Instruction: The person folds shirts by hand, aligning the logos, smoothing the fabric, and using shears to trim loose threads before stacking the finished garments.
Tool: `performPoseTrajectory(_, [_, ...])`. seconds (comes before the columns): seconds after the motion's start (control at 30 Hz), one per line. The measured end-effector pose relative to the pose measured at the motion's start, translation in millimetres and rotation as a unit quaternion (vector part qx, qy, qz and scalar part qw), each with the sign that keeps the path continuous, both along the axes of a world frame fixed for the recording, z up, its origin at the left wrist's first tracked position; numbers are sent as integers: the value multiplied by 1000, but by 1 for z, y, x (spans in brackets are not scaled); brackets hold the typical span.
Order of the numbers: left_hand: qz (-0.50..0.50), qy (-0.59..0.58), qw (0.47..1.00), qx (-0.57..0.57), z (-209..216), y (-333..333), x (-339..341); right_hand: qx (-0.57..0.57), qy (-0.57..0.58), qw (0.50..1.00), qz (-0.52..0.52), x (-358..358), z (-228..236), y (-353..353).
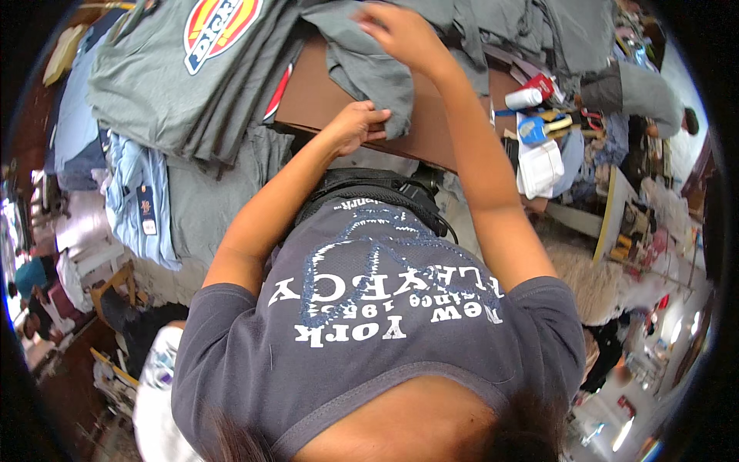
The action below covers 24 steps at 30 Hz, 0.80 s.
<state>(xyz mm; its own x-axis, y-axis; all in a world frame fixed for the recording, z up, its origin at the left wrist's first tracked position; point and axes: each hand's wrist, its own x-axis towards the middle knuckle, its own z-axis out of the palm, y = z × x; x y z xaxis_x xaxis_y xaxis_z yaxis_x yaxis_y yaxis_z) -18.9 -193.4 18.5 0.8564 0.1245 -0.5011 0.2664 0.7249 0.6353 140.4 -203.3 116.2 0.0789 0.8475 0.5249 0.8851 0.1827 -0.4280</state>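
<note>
A grey garment piece (369,65) lies over the brown tabletop (308,88), its near end hanging at the table's front edge. My left hand (356,129) pinches that near end between thumb and fingers. Above the far part of the same cloth is my right hand (404,37), its fingers stretched out, a little apart and slightly blurred. I see nothing held in it. To the left, a stack of grey garments (162,100) with a large red, yellow and white print on top spills over the table edge.
More grey garments (570,35) lie at the far right. Beside them are a white spool (523,98), a blue round container (531,129) and a white box (540,165). Light blue garments (142,192) hang at the left. A person in grey (650,96) bends over at the right.
</note>
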Motion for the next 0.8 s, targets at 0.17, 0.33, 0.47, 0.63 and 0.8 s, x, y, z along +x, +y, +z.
performPoseTrajectory(0.17, [-39, 1, 999, -24, -13, 0, -11, -170, -16, 888, -427, 26, -104, -189])
performPoseTrajectory(0.33, [8, -5, 996, -87, -39, 10, -22, -233, -58, 807, -540, -2, -118, -255])
performPoseTrajectory(0.47, [101, 19, 990, -95, -38, 17, -21, -234, -59, 800, -549, -14, -112, -241])
performPoseTrajectory(0.63, [115, 19, 992, -47, -36, 21, -13, -278, 110, 756, -582, -22, -106, -235])
performPoseTrajectory(0.8, [57, -23, 997, 54, -17, 9, -11, -349, 234, 731, -538, -10, -97, -245])
